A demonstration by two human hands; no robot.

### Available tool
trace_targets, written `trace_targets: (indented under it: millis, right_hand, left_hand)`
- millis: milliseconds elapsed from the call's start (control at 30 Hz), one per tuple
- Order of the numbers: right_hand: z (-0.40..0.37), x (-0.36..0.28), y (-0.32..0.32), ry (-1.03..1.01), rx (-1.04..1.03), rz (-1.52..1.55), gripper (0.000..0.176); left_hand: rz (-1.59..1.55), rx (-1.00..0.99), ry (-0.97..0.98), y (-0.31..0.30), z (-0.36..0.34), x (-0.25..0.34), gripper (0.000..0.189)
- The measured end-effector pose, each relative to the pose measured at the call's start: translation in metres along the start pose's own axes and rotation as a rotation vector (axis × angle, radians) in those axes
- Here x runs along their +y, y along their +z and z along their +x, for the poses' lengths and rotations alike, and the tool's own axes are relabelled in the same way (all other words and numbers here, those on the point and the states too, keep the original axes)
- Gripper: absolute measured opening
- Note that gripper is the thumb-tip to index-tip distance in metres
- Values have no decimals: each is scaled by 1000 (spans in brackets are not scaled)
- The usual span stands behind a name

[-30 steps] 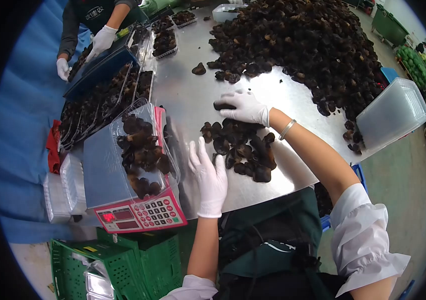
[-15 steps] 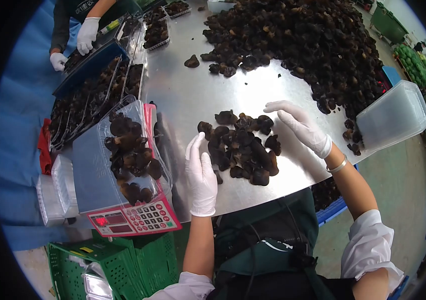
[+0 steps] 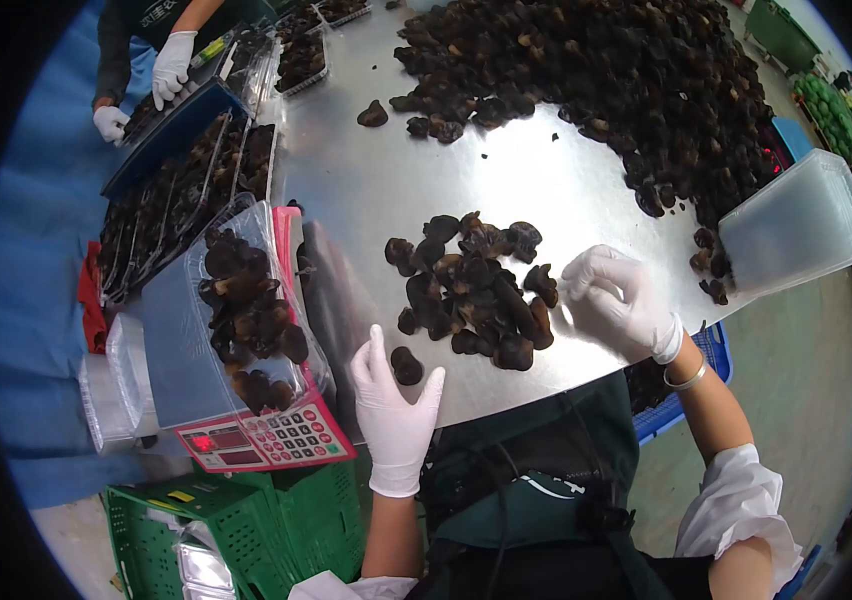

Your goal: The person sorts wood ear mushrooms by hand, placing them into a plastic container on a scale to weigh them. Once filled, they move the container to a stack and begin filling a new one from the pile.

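Note:
On the metal table lies a small heap of dark wood ear mushrooms point(image 3: 471, 290). My left hand point(image 3: 393, 425) is open at the near left of the heap, thumb and fingers spread around a single wood ear mushroom point(image 3: 406, 366). To the right of the heap, my right hand point(image 3: 626, 300) has its fingers curled in toward the thumb, fingertips close to an outlying mushroom piece point(image 3: 542, 285); what they hold, if anything, is hidden. Left of my hands, a clear plastic tray of mushrooms point(image 3: 251, 320) rests on a pink digital scale point(image 3: 286, 435).
A large mushroom pile point(image 3: 586, 70) covers the far right of the table point(image 3: 336, 170). Stacked clear trays point(image 3: 796, 225) lie at the right edge. At the far left, a co-worker's gloved hands point(image 3: 174, 70) are beside filled trays point(image 3: 176, 200). Green crates point(image 3: 236, 530) stand below the scale.
My left hand has drawn back toward me and spread its fingers around a single mushroom piece. My right hand has moved nearer me, its outstretched fingers now curled. The heap looks slightly more gathered.

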State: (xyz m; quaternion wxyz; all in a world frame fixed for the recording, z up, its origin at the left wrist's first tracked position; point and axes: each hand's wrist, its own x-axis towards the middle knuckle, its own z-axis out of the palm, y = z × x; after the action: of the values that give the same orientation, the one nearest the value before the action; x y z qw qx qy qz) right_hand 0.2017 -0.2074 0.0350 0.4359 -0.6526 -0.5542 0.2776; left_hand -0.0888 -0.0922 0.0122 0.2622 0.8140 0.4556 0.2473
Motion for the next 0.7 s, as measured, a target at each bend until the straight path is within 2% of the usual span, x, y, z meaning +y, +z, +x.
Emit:
trace_targets:
  millis: [33,100,167,233,267,367,400,467,500,533,567,633,667,700]
  right_hand:
    - [3,-4,7,-19,83,30,15]
    - [15,-8,20,-86,115,-62,11]
    - [25,-13,35,-112,46,-133,21]
    - [29,-15,57,-250,104,-396,29]
    - [31,-16,63,-232,30,-383,38]
    - [32,-17,65,-270,-147,-349,37]
    - [31,-18,62,-269,-153,-347,37]
    - [28,-18,51,-283,-91,-256,32]
    - [26,-17,46,-224,-24,-192,30]
    - [25,-8,40,-174,17,-130,31]
    - [24,-1,35,-121,60,-68,31]
    - [22,-7,34,-80,107,-138,38]
    - [24,-10,38,-62,150,-220,43]
    - [26,-12,43,-42,194,-301,50]
  left_hand:
    - [-7,-26,-4,1,-1,2,71]
    - [16,-27,30,9,2,-3,64]
    - [-74,-40,74,11,7,-6,55]
    - [-122,-14,68,7,10,6,52]
    - [-174,10,61,7,13,11,49]
    - [-262,114,139,11,27,14,51]
    - [-260,70,39,7,29,17,55]
    - [-199,109,98,14,39,8,58]
    - [-136,146,161,18,42,2,62]
    - [-152,94,174,19,44,-1,72]
    - [-157,92,172,21,44,-2,72]
    - [-105,25,243,24,44,2,72]
    - [-97,11,245,25,42,7,61]
    - [-100,4,243,27,42,4,61]
